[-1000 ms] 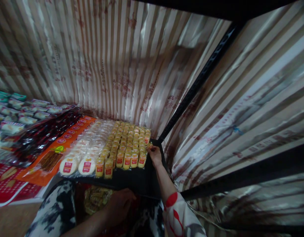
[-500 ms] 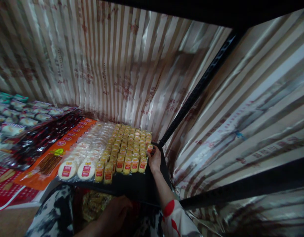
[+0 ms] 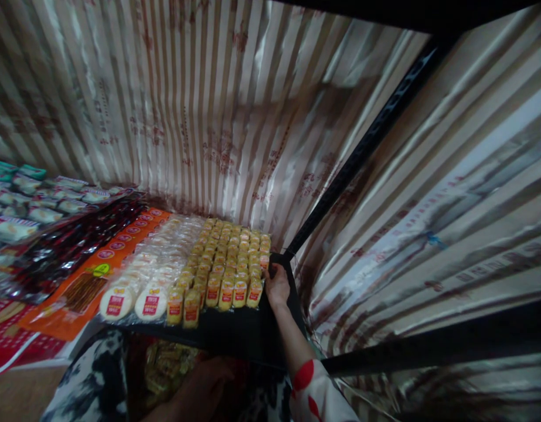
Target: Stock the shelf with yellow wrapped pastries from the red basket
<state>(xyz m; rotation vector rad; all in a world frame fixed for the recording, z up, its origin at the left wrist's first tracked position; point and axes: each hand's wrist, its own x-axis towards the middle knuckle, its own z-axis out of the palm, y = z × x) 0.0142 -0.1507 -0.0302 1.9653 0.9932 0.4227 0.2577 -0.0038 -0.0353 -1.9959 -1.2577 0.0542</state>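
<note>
Small yellow wrapped snack packs (image 3: 226,258) with red and white labels stand in close rows on a black shelf (image 3: 235,334). My right hand (image 3: 278,284) is at the right end of these rows. Its thumb and forefinger are apart, close beside the end pack (image 3: 264,261), with nothing seen between them. Low in the picture, in shadow, my left hand (image 3: 211,375) is over or beside a clear bag of more yellow packs (image 3: 169,366). Its fingers are too dark to make out.
Left of the rows lie round white wrapped crackers (image 3: 150,302), an orange packet (image 3: 83,287), dark red glossy packets (image 3: 77,246) and white packets (image 3: 17,228). A black post (image 3: 362,146) slants up from the shelf corner. Striped sheeting (image 3: 186,117) hangs behind.
The pack at my right fingertips now stands at the end of its row. My right hand has drawn down slightly from it, fingers loosened. The view has shifted a little.
</note>
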